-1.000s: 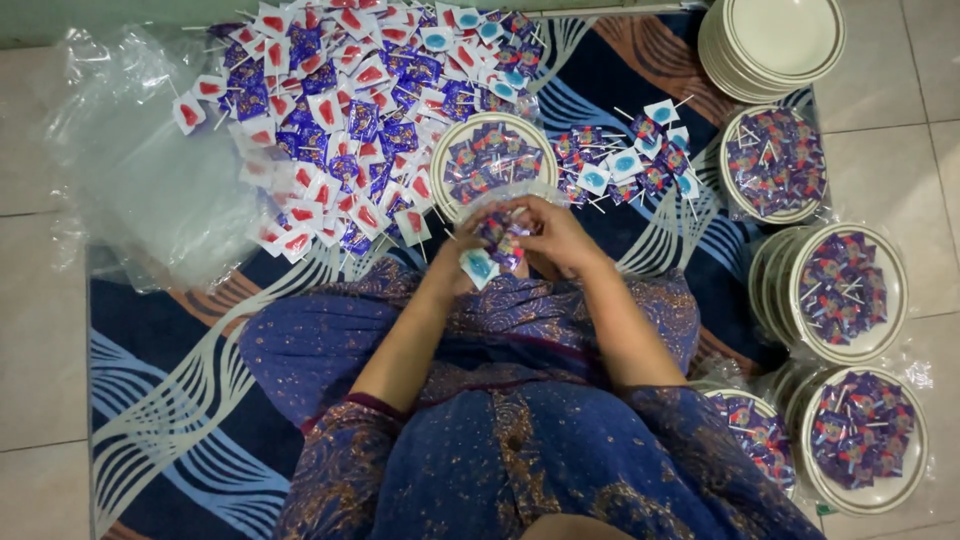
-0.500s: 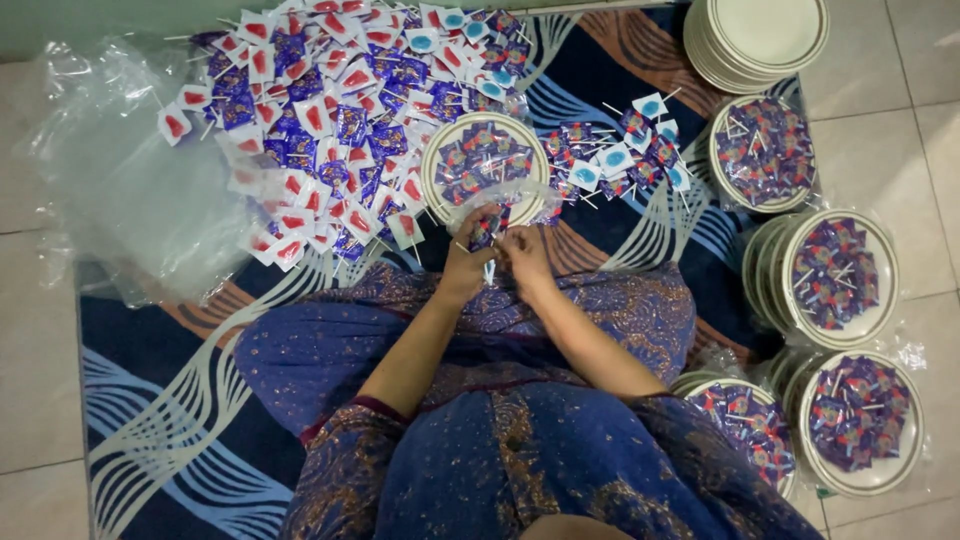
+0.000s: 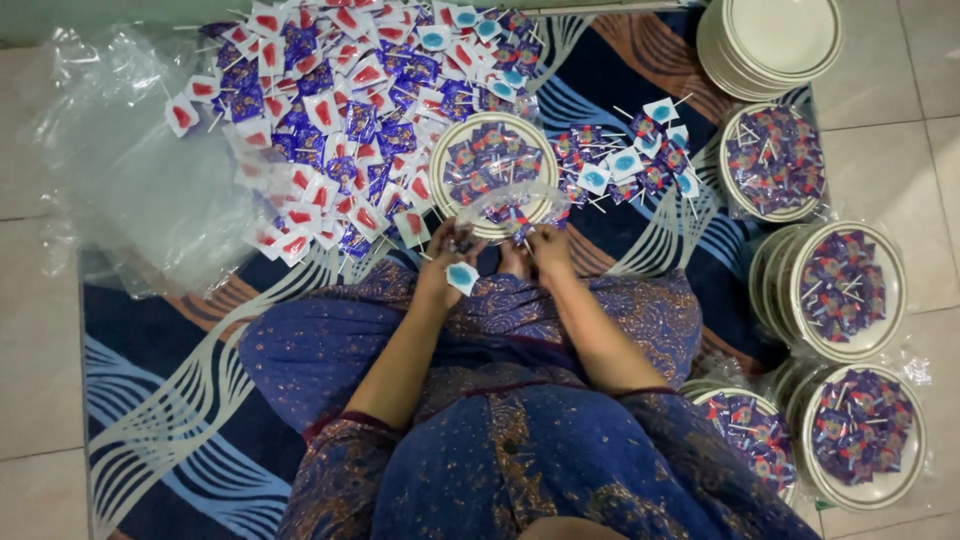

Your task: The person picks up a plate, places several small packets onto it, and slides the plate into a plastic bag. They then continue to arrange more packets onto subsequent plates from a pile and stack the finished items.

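Seated on patterned rug [image 3: 150, 400], knees in blue print fabric nearest. Left hand [image 3: 447, 252] just before the filled plate [image 3: 492, 170], grip pinching a white packet with blue centre [image 3: 462, 275]. Right hand [image 3: 548, 243] beside it, fingers closed on clear wrap [image 3: 500, 203] at plate's near edge. Beyond and left of plate, heap of red and blue packets [image 3: 330, 120]. Far right of plate, stack of bare plates [image 3: 775, 40].

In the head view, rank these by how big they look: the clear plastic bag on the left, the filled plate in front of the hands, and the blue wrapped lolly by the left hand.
1. Clear plastic bag, largest.
2. Filled plate.
3. Blue wrapped lolly by the left hand, smallest.
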